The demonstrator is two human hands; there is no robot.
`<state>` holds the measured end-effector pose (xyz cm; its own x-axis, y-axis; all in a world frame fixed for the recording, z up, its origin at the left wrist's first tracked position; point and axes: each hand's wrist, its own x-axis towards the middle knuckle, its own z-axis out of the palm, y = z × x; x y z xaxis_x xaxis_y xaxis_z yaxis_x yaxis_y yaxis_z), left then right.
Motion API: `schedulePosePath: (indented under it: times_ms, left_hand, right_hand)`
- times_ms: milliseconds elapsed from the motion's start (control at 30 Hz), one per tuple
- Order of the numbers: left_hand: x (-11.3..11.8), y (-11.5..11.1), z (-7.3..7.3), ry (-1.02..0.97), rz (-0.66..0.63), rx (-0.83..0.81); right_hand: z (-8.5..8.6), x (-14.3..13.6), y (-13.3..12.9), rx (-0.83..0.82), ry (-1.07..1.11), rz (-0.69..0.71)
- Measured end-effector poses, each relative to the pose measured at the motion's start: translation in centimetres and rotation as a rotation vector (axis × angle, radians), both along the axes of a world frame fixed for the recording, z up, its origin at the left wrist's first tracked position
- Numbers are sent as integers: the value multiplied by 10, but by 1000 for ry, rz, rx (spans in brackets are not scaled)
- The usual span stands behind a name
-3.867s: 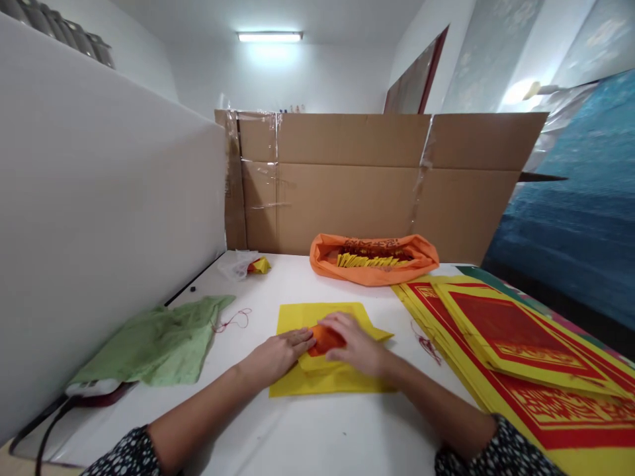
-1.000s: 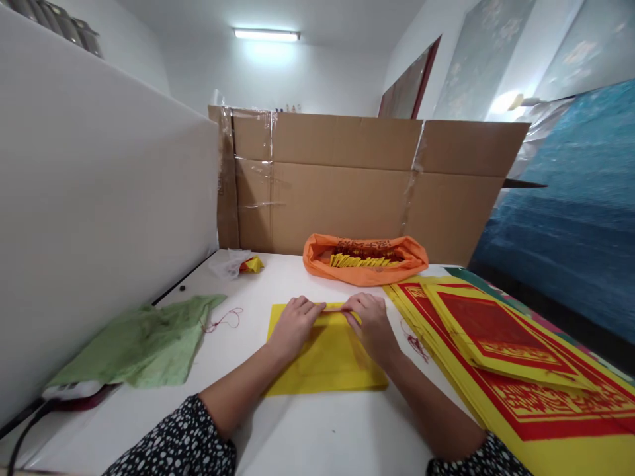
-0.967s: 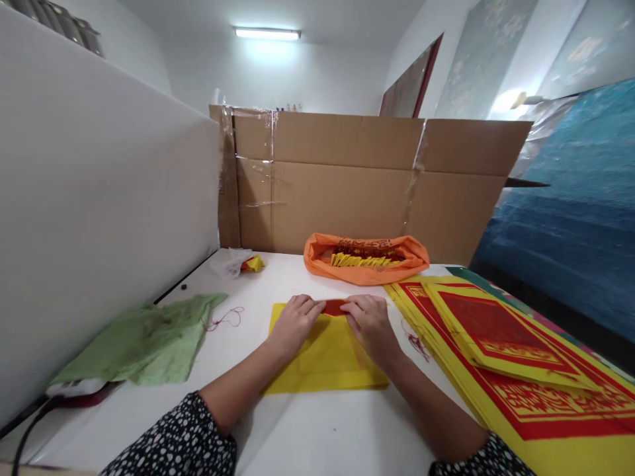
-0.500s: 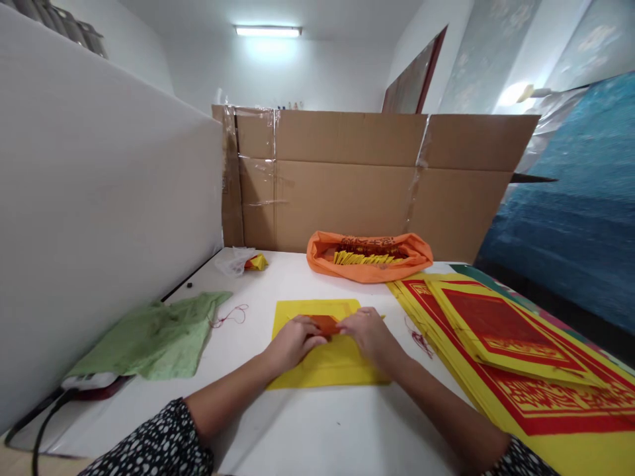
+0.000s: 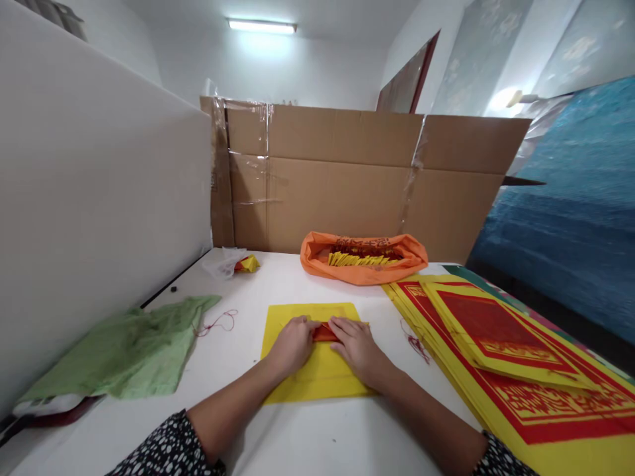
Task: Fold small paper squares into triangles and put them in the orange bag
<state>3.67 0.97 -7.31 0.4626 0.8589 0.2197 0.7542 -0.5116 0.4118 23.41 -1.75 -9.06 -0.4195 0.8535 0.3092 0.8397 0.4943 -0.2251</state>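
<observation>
A small folded red paper (image 5: 325, 332) lies between my hands, over the middle of a flat yellow paper sheet (image 5: 317, 387). My left hand (image 5: 294, 347) grips its left end, fingers curled and thumb against it. On the other side, my right hand (image 5: 358, 349) holds the right end with fingers over the top and the thumb at the near edge. Much of the red paper is hidden under the fingers. Just right of the sheet lies a tangle of dark red string (image 5: 418, 347).
An orange bag (image 5: 364, 274) with yellow folded papers stands at the back. To the right are stacked red-and-yellow printed sheets (image 5: 560, 423). Leftward lie a green cloth (image 5: 124, 354), thin red string (image 5: 218, 322) and a plastic bag (image 5: 223, 262). Cardboard (image 5: 342, 192) walls the back.
My right fingers have moved inward and now lie over the red paper, which looks narrower, its upper edge folded down. The whole view has shifted slightly.
</observation>
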Motion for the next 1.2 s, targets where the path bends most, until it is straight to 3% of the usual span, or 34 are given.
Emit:
schedulePosePath:
  times_ms: [367,667,900,1033,1133,1200]
  left_hand:
    - [4,-4,-3,130,17,68]
    - [5,-2,1,121,13,42]
    - [7,-4,6,105,25,12]
    - [3,-1,3,148,2,27]
    - [-12,11,7,178,-81,39]
    - [-25,23,14,165,-210,-24]
  right_hand:
    - [-6,0,-5,103,-61,-21]
    - [-1,-3,0,57,-50,-37]
    - [2,-4,-5,-110,-70,-55]
    - [13,-6,-13,-356,-134,1]
    - [26,-4,-17,-532,-143,71]
    - [30,0,-16,-577,-121,124]
